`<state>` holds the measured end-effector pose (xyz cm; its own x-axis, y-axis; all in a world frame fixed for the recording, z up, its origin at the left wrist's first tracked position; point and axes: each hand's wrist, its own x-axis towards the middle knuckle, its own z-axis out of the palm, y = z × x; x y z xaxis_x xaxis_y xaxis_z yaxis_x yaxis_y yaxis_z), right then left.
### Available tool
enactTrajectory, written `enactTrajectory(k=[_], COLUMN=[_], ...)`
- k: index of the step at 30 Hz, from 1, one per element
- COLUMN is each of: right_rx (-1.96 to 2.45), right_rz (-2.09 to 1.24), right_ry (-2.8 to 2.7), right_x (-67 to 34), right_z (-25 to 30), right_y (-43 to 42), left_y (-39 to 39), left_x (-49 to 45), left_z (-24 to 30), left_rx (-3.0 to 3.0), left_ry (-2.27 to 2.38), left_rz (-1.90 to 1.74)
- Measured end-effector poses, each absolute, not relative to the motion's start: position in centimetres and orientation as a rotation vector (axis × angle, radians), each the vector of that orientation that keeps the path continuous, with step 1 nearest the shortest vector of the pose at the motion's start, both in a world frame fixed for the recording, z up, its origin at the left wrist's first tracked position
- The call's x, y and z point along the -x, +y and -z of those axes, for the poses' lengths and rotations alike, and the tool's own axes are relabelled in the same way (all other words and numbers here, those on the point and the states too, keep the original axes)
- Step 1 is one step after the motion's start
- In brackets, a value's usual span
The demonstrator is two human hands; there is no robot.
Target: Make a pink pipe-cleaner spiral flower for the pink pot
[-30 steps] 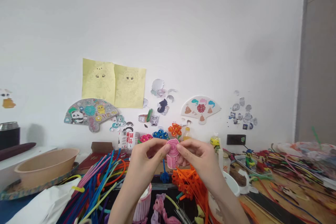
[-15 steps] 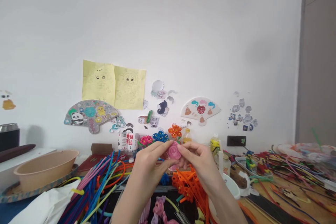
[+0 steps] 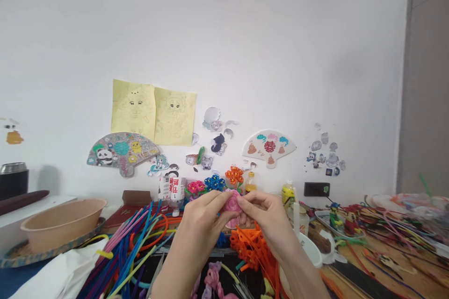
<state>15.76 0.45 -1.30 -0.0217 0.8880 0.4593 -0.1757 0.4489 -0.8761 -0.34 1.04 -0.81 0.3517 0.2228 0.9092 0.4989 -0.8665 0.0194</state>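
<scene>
A pink spiral rose [image 3: 232, 204], coiled from fuzzy chenille stem by its look, is held up over the middle of the table. My left hand [image 3: 202, 221] pinches its left side between thumb and fingers. On its right side, my right hand [image 3: 265, 212] is closed with thumb and forefinger against the edge. Fingertips cover part of the coil's rim. Just beneath it shows something pink and ribbed, partly hidden by my fingers. Below my hands lie orange chenille pieces [image 3: 248, 243] and a pink-purple twisted bundle [image 3: 213, 278].
Bunched coloured chenille stems [image 3: 121, 247] lie at the left beside a tan basin [image 3: 63, 224]. Pink, blue and orange craft flowers [image 3: 234, 176] stand by the wall, near small bottles [image 3: 286, 192]. A white tub [image 3: 310, 250] is right of my right forearm. Loose stems clutter the far right.
Both hands stay at nearly the same spot on the pink rose. My left fingers have shifted slightly over its top, covering more of the coil. The view has moved very slightly.
</scene>
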Motion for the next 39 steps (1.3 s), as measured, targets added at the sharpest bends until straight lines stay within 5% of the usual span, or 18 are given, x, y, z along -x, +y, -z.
enactTrajectory(k=[18,39], right_rx=[0.726,0.709], right_rz=[-0.786,-1.003], right_ry=[-1.584,-1.510], right_x=[-17.8,-17.1], right_z=[0.7,0.7], right_y=[0.4,-0.1], left_y=[-0.2,-0.4], left_x=[-0.3,-0.4], left_z=[0.1,-0.3], left_rx=[2.748,2.716], left_ry=[-0.951,-0.884], left_rz=[1.426,1.516])
